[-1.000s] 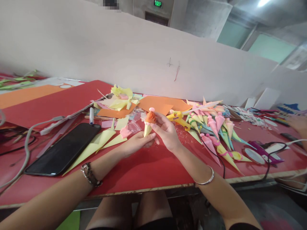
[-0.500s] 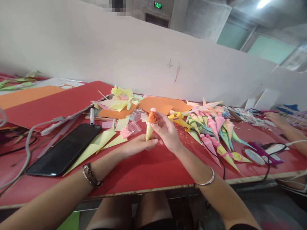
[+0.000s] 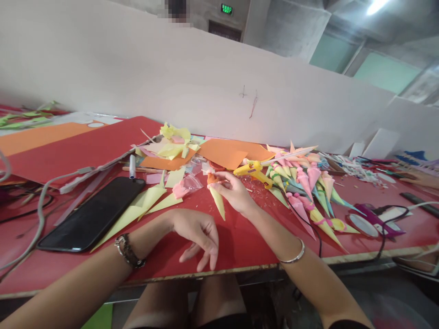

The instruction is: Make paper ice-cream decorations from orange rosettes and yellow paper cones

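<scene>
My right hand (image 3: 233,191) pinches a small paper ice cream cone (image 3: 218,204) near its top. The cone is pale yellow with orange on top, and its tip points down toward me; the fingers hide part of the orange. Below and to the left, my left hand (image 3: 197,235) hangs over the red table (image 3: 247,249) with its fingers apart, holding nothing. Just beyond the right hand lies a yellow glue gun (image 3: 252,168). A pink crumpled piece (image 3: 179,188) sits to the left of the cone.
A phone (image 3: 92,212) and yellow paper sheets (image 3: 137,205) lie left. Finished-looking paper cones (image 3: 310,176) are heaped right, beside a purple packet (image 3: 387,221) and cables. Orange sheets (image 3: 224,152) and scraps line the white partition (image 3: 206,87). Another person's hand (image 3: 420,177) is far right.
My left hand has let go of the cone and dropped toward the table edge, fingers spreading. In my right hand the cone has tilted, its tip swinging right and toward me.
</scene>
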### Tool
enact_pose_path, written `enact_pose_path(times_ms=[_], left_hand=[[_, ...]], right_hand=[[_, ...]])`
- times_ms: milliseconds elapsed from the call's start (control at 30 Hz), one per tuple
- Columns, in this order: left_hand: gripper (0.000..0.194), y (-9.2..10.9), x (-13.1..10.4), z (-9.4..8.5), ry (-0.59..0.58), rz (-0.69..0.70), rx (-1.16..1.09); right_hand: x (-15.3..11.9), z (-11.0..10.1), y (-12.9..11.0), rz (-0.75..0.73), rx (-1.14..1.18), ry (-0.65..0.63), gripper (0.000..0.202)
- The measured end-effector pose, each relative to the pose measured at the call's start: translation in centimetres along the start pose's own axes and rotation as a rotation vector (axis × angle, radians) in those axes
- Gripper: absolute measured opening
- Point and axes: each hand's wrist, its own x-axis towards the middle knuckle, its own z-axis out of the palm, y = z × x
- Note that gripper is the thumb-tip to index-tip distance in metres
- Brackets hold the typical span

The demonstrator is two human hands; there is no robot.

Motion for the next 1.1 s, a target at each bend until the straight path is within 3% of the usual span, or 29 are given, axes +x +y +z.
enact_pose_path(times_ms=[100, 167, 200, 267, 333, 367, 433, 500, 567, 633, 733, 833, 933, 1100], left_hand=[[0.033, 0.2, -0.9, 0.0, -0.060, 0.042, -0.060], [0.033, 0.2, -1.4, 0.0, 0.031, 0.156, -0.133], [0.031, 0.1, -1.6, 0.0, 0.131, 0.247, -0.176], [0.023, 0.0, -1.9, -0.3, 0.460, 0.482, -0.243], [0.017, 0.0, -2.0, -0.8, 0.928, 0.697, -0.219], [0.016, 0.1, -2.1, -1.2, 1.167, 0.732, -0.147], [0.015, 0.0, -2.3, -2.0, 1.590, 0.586, 0.148], [0.024, -0.2, -2.6, -2.6, 1.810, 0.297, 0.537], [0.039, -0.8, -2.7, -2.9, 1.835, 0.016, 0.884], [0.054, -1.5, -2.7, -3.1, 1.773, -0.215, 1.106], [0.066, -2.6, -2.5, -3.3, 1.671, -0.468, 1.212], [0.059, -3.0, -2.5, -3.5, 1.570, -0.593, 1.228], [0.045, -2.7, -2.7, -3.7, 1.505, -0.542, 1.286], [0.055, -1.8, -2.5, -3.4, 1.579, -0.106, 1.321]], right_hand=[[0.0, -0.1, 0.4, 0.023, -0.172, 0.008, 0.028], [-0.1, -0.2, 0.4, -0.002, -0.313, 0.009, 0.027], [-0.2, -0.2, 0.4, -0.018, -0.382, 0.004, 0.027], [-0.3, -0.2, 0.2, -0.053, -0.505, -0.009, 0.026], [-0.5, -0.2, 0.1, -0.075, -0.602, -0.009, 0.025], [-0.5, -0.2, 0.1, -0.077, -0.638, -0.007, 0.024], [-0.6, -0.2, 0.1, -0.070, -0.692, -0.008, 0.025], [-0.6, -0.2, 0.1, -0.050, -0.733, -0.026, 0.027], [-0.7, -0.2, 0.1, -0.040, -0.776, -0.048, 0.031], [-0.8, -0.2, 0.0, -0.040, -0.826, -0.065, 0.034], [-0.8, -0.2, -0.2, -0.071, -0.877, -0.067, 0.034], [-0.8, -0.1, -0.2, -0.114, -0.854, -0.047, 0.030], [-0.7, 0.0, -0.3, -0.156, -0.745, -0.018, 0.023], [-0.7, 0.2, -0.9, -0.281, -0.501, 0.109, 0.022]])
